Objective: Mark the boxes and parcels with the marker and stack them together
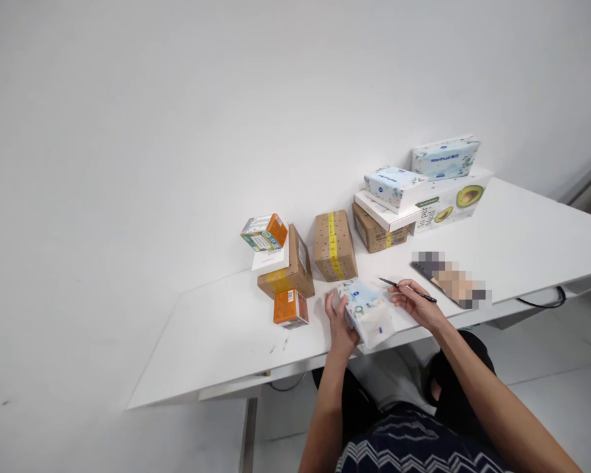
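A white and pale blue tissue pack [365, 311] is tilted near the table's front edge. My left hand [342, 323] grips its left side, with the thumb on the top face. Just right of the pack, my right hand [414, 302] is closed on a slim black pen [390, 282], whose tip points left over the pack's far right corner. Left of the pack stands a small orange box [290, 309]. Behind the pack is a brown cardboard box [333, 246] with yellow tape.
On the white table [217, 335], another cardboard box [303, 263] bears a white box and a colourful box [264, 232]. At the back right, more tissue packs [391, 186] lie on boxes, one being an avocado-printed box [448, 203]. A blurred flat item [448, 279] lies right.
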`<state>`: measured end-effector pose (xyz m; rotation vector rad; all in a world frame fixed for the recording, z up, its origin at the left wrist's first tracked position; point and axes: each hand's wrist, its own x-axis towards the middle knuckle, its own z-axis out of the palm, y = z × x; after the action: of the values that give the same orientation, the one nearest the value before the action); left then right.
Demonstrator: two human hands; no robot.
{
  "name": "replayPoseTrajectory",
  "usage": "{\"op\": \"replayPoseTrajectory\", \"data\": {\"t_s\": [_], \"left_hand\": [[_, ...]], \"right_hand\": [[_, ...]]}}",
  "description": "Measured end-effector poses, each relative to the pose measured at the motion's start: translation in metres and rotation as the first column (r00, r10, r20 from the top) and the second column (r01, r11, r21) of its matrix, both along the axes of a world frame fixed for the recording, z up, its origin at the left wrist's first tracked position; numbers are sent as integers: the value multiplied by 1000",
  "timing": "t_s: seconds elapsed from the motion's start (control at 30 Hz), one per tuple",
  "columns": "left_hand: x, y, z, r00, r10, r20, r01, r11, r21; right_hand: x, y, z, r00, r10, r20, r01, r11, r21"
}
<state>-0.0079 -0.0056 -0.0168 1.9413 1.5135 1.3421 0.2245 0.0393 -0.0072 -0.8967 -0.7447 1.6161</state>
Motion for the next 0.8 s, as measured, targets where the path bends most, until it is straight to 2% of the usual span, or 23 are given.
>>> {"op": "replayPoseTrajectory", "data": {"t_s": [0.07,0.17,0.37,0.57,0.67,0.8], "left_hand": [[-2,-3,-1,996,-7,-87,-2,995,-100],[-3,-11,-2,995,-34,-98,12,977,-211],[13,-15,-2,981,112,157,-67,961,-268],[18,-3,22,950,67,305,-16,986,-167],[16,2,30,937,59,345,-28,995,-94],[20,7,33,917,12,398,1,999,-32]], "right_hand": [[-3,-2,1,998,10,63,-12,1000,25],[-9,-8,7,983,-6,186,-10,996,84],[-35,-27,22,921,-87,379,-2,974,227],[-39,-39,47,889,-140,436,-16,942,335],[-36,-41,59,903,-182,390,13,917,398],[-37,-39,58,955,-136,263,9,901,433]]}}
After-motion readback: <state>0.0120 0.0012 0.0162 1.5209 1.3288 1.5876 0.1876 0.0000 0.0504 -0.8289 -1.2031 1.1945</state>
